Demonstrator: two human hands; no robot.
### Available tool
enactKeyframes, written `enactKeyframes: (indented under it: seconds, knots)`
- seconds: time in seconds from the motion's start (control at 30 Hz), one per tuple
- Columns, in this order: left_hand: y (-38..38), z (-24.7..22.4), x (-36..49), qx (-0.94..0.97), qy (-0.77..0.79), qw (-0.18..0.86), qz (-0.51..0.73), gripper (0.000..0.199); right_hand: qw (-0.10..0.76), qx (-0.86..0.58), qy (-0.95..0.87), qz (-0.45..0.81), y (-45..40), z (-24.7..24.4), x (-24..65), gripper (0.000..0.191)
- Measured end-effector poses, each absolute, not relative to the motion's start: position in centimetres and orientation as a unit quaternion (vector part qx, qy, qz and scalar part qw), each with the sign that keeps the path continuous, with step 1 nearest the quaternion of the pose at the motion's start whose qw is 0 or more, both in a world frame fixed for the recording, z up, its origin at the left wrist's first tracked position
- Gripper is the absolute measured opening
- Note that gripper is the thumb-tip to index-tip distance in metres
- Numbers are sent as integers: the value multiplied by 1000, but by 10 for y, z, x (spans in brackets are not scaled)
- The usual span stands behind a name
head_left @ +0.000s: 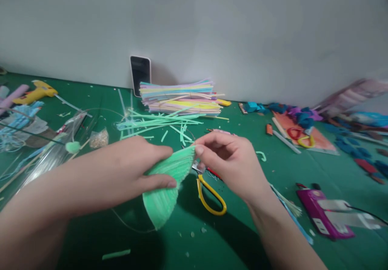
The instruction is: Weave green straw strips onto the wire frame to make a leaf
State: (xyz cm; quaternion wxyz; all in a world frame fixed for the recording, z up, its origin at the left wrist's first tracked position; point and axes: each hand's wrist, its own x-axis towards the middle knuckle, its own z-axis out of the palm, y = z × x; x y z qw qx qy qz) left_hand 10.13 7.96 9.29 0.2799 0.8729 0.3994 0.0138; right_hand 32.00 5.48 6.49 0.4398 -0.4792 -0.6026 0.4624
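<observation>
My left hand [151, 165] grips a green leaf-shaped piece [163, 201] that looks made of fuzzy pipe cleaners laid side by side. The thumb lies across its front and the other fingers pass behind it. At the upper right tip of the piece, my right hand [227, 157] pinches the edge between thumb and forefinger. Below the right hand lie yellow-handled scissors [212, 197], their blades partly hidden by the hands. A thin wire [130, 226] curves out near the bottom point of the green piece.
Bundled pastel pipe cleaners [178, 98] lie before a phone [141, 74] leaning on the wall. Loose green stems [163, 120] are scattered in front. A yellow glue gun [38, 92] is at far left, a purple device [324, 213] at right, and a small bag of beads [99, 138] at left.
</observation>
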Motion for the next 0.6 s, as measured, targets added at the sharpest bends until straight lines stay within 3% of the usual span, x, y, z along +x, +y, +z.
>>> enactKeyframes:
  seconds: [0.17,0.5,0.6]
  knots:
    - [83,89,99,877,406,258,5,28,416,-442,-586,537,61,59,326,16]
    - [86,91,106,871,415,262,5,36,451,-481,-627,415,63,46,318,11]
    - [87,92,106,865,425,268,1,42,429,-463,-628,455,65,45,320,17]
